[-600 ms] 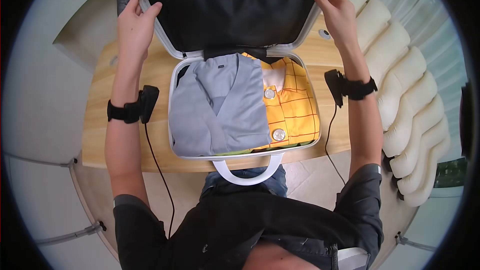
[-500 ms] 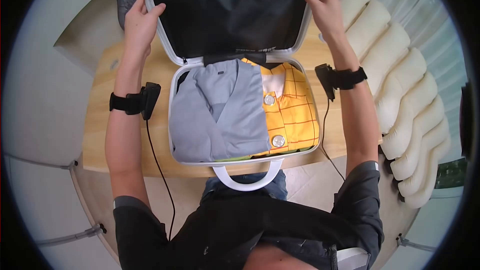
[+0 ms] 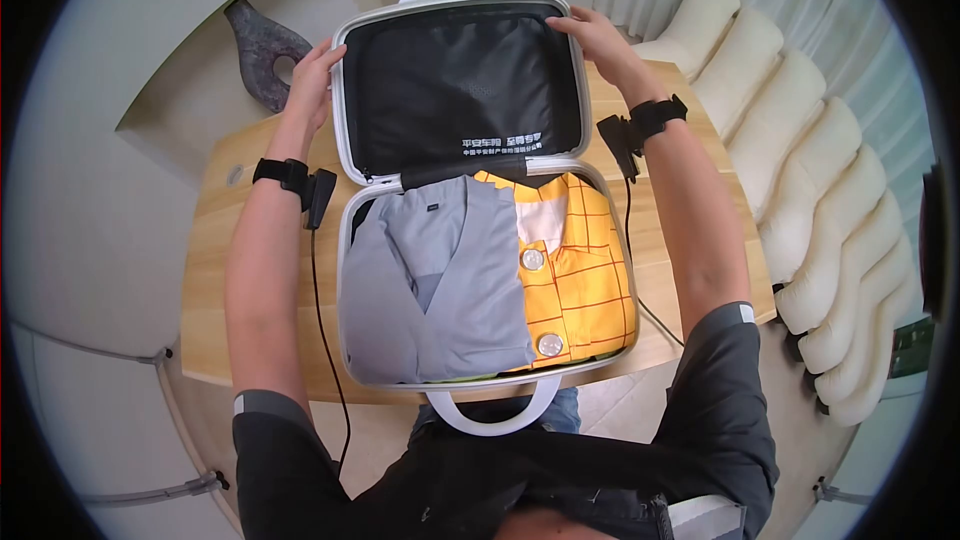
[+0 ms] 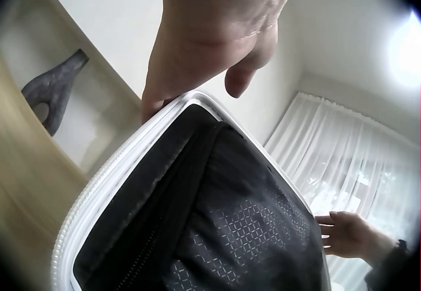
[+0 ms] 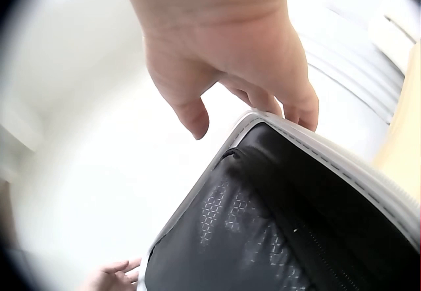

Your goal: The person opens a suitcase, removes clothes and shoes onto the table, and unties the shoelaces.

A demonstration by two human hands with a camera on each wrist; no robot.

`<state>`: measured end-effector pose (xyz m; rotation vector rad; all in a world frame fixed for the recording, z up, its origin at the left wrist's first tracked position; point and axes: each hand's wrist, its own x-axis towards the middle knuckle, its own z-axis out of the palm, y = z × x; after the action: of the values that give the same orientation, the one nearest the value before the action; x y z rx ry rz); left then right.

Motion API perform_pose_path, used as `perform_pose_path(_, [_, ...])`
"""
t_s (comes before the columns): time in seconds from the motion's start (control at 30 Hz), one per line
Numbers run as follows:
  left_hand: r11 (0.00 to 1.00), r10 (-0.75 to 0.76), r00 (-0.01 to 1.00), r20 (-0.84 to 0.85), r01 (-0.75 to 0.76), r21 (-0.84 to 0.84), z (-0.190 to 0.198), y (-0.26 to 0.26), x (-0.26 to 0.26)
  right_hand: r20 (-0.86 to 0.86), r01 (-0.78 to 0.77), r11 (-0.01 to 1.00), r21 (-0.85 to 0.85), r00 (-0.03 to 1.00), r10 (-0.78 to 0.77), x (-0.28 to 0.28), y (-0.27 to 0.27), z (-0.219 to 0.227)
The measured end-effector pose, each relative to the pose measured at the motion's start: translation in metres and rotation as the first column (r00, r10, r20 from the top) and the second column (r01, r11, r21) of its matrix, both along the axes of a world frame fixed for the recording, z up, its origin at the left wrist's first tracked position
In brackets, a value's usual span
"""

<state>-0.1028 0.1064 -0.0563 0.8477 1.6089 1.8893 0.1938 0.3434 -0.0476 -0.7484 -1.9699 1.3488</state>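
We are seeing a white case (image 3: 355, 240) lying open on the table, its black-lined lid (image 3: 460, 80) standing raised, a grey top (image 3: 440, 280) and yellow checked shirt (image 3: 585, 270) lying folded inside.

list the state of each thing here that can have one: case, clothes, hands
suitcase: open, on the wooden table
lid: raised, held at both upper corners
grey top: folded, packed on the left
yellow checked shirt: folded, packed on the right
left hand: grips the lid's left edge
right hand: grips the lid's upper right corner
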Motion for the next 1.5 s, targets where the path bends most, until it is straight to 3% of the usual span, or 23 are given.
perform_pose_path(0.1, [0.996,-0.032,0.998,0.055,0.036,-0.078,-0.007,0.012,-0.001,0.079,0.008,1.000,0.000,0.997,-0.008,-0.002,0.004,-0.011])
perform_pose_path(0.2, [0.980,-0.052,0.998,0.032,0.057,-0.190,-0.019,0.016,-0.004,0.115,-0.100,0.991,-0.086,0.987,0.109,-0.009,0.023,-0.034])
perform_pose_path(0.27, [0.980,-0.067,0.993,0.095,0.083,-0.178,-0.030,0.020,-0.011,0.159,-0.024,0.999,-0.036,0.987,0.029,-0.011,0.019,-0.038])
perform_pose_path(0.4, [0.971,-0.069,0.985,0.157,0.102,-0.217,-0.043,0.021,-0.011,0.184,-0.039,0.998,-0.046,0.982,0.047,-0.016,0.020,-0.051])
perform_pose_path(0.47, [0.967,-0.088,0.984,0.156,0.122,-0.225,-0.058,0.019,-0.016,0.245,-0.177,0.982,-0.062,0.951,0.186,-0.023,0.030,-0.070])
perform_pose_path(0.67, [0.967,-0.106,0.982,0.159,0.138,-0.212,-0.058,-0.001,0.000,0.290,-0.213,0.977,-0.013,0.934,0.208,-0.002,0.012,-0.067])
perform_pose_path(0.73, [0.918,-0.100,0.964,-0.247,-0.007,-0.397,-0.050,-0.016,0.018,0.318,-0.241,0.970,0.003,0.920,0.228,0.009,-0.003,-0.059])
perform_pose_path(0.77, [0.918,-0.101,0.965,-0.241,-0.003,-0.397,-0.056,-0.027,0.020,0.421,-0.208,0.974,0.090,0.894,0.152,0.019,-0.015,-0.056])
perform_pose_path(0.83, [0.830,-0.253,0.714,-0.653,-0.186,-0.525,-0.061,-0.050,0.024,0.512,-0.180,0.964,0.194,0.857,0.057,0.035,-0.036,-0.050])
perform_pose_path(0.87, [0.811,-0.302,0.611,-0.732,-0.239,-0.534,-0.051,-0.066,0.045,0.509,-0.168,0.932,0.322,0.861,-0.020,0.043,-0.048,-0.050])
perform_pose_path(0.93, [0.841,-0.337,0.608,-0.718,-0.148,-0.520,-0.039,-0.097,0.088,0.397,-0.132,0.852,0.506,0.913,-0.094,0.059,-0.075,-0.052])
perform_pose_path(1.0, [0.863,-0.374,0.604,-0.704,-0.050,-0.502,-0.029,-0.110,0.119,0.483,-0.221,0.826,0.519,0.873,-0.069,0.072,-0.108,-0.039])
perform_pose_path(1.07, [0.735,-0.570,0.593,-0.569,0.057,-0.676,-0.019,-0.117,0.140,0.556,-0.275,0.793,0.544,0.826,-0.094,0.074,-0.139,-0.027])
perform_pose_path(1.1, [0.742,-0.565,0.589,-0.577,0.057,-0.668,-0.020,-0.119,0.145,0.695,-0.330,0.790,0.516,0.700,-0.162,0.073,-0.156,-0.020])
perform_pose_path(1.13, [0.793,-0.511,0.512,-0.691,-0.030,-0.609,-0.024,-0.119,0.148,0.805,-0.371,0.796,0.479,0.548,-0.228,0.074,-0.167,-0.015])
perform_pose_path(1.17, [0.840,-0.447,0.419,-0.790,-0.108,-0.532,-0.028,-0.117,0.150,0.797,-0.359,0.794,0.490,0.552,-0.243,0.075,-0.171,-0.015])
perform_pose_path(1.23, [0.854,-0.417,0.452,-0.788,-0.100,-0.510,-0.029,-0.116,0.146,0.828,-0.416,0.759,0.501,0.487,-0.279,0.079,-0.176,-0.026])
perform_pose_path(1.3, [0.867,-0.385,0.491,-0.781,-0.098,-0.489,-0.025,-0.117,0.142,0.809,-0.393,0.756,0.524,0.507,-0.298,0.081,-0.174,-0.029])
perform_pose_path(1.37, [0.786,-0.451,0.655,-0.606,-0.030,-0.618,0.001,-0.128,0.149,0.806,-0.305,0.824,0.478,0.525,-0.273,0.082,-0.174,-0.023])
perform_pose_path(1.4, [0.789,-0.448,0.655,-0.609,-0.031,-0.613,0.006,-0.133,0.150,0.804,-0.305,0.821,0.483,0.526,-0.277,0.083,-0.170,-0.020])
perform_pose_path(1.47, [0.910,-0.275,0.634,-0.722,-0.069,-0.408,0.016,-0.146,0.150,0.624,-0.230,0.878,0.419,0.775,-0.095,0.087,-0.166,-0.008])
perform_pose_path(1.5, [0.911,-0.270,0.635,-0.724,-0.074,-0.405,0.023,-0.152,0.151,0.623,-0.233,0.876,0.422,0.776,-0.094,0.091,-0.166,-0.004])
